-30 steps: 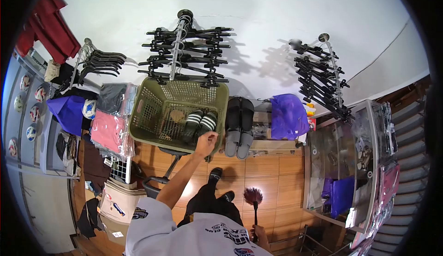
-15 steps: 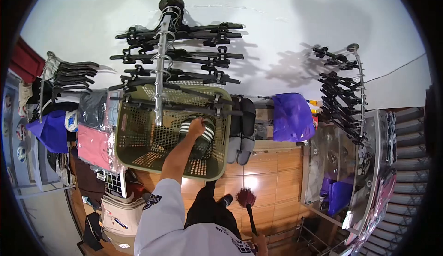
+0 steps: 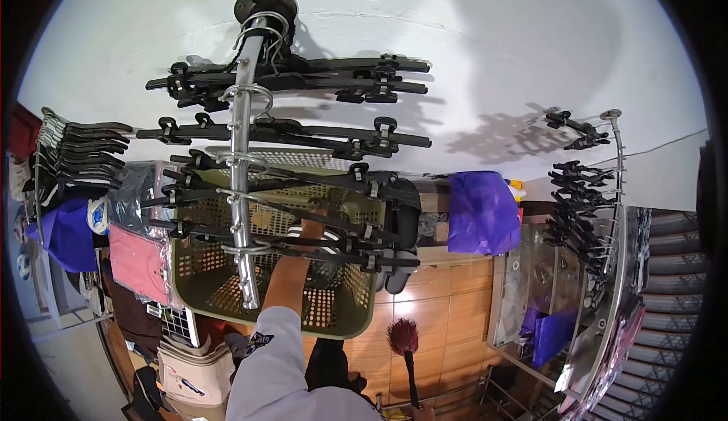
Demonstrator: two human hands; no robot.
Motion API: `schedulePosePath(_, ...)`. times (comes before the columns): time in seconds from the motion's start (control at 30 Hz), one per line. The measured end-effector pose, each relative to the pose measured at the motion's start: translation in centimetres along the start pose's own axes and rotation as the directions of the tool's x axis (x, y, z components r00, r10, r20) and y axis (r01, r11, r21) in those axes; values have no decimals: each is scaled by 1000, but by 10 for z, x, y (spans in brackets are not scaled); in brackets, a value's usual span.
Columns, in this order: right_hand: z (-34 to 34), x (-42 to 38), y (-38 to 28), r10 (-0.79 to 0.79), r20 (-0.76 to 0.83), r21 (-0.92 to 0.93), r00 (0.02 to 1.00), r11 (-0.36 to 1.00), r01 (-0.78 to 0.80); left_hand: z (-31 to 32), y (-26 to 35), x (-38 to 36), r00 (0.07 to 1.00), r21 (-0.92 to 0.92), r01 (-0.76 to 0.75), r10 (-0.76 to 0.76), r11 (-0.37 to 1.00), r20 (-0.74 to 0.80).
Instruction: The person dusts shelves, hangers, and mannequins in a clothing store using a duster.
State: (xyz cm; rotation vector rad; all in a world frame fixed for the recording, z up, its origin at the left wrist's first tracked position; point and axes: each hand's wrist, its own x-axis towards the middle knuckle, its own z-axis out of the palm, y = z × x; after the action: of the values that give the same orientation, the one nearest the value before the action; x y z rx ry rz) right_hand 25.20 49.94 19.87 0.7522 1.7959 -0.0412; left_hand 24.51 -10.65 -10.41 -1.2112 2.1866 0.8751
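Note:
My left hand (image 3: 313,226) reaches down into a green perforated plastic basket (image 3: 189,300), over dark slide sandals (image 3: 324,269) with white stripes. Black clip hangers (image 3: 303,215) cross in front of that hand and hide its fingers. At the bottom edge my right hand (image 3: 423,413) is closed around the black handle of a duster (image 3: 403,337). The duster's dark red, bushy head points up over the tiled floor.
A metal rail (image 3: 241,155) with clip hangers juts from the wall over the basket. More slides (image 3: 406,231) stand right of it, beside a purple bag (image 3: 483,212). Folded pink clothing (image 3: 138,263) lies left. A glass case (image 3: 546,292) stands right.
The view has moved closer to the wall rail, so the hangers now overlap the basket and my left hand. My left hand stays over the slides, reaching farther into the basket. The duster remains low.

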Motion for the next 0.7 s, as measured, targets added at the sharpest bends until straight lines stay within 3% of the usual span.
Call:
schedulePosePath(0.2, -2, -10, -3, 23, 15, 32, 1000, 999, -23, -4, -8, 4, 999, -45, -44, 43, 998, -26)
schedulePosePath(0.43, 14, 42, 43, -205, -40, 100, 978, 973, 208, -44, -16, -28, 975, -141, -196, 178, 970, -134)
schedulePosePath(0.53, 18, 75, 63, -317, 59, 84, 947, 946, 312, -63, -27, -61, 955, -192, -271, 238, 943, -179)
schedulePosePath(0.6, 14, 64, 57, -253, 93, 112, 963, 964, 242, -76, -29, -89, 939, -205, -317, 276, 926, -204)
schedulePosePath(0.67, 18, 55, 57, -190, 129, 141, 973, 975, 172, -92, -21, -118, 932, 30, -320, 320, 947, -172)
schedulePosePath(0.7, 23, 54, 62, -237, 32, 148, 971, 962, 230, -99, -14, -133, 939, 272, -285, 325, 919, -115)
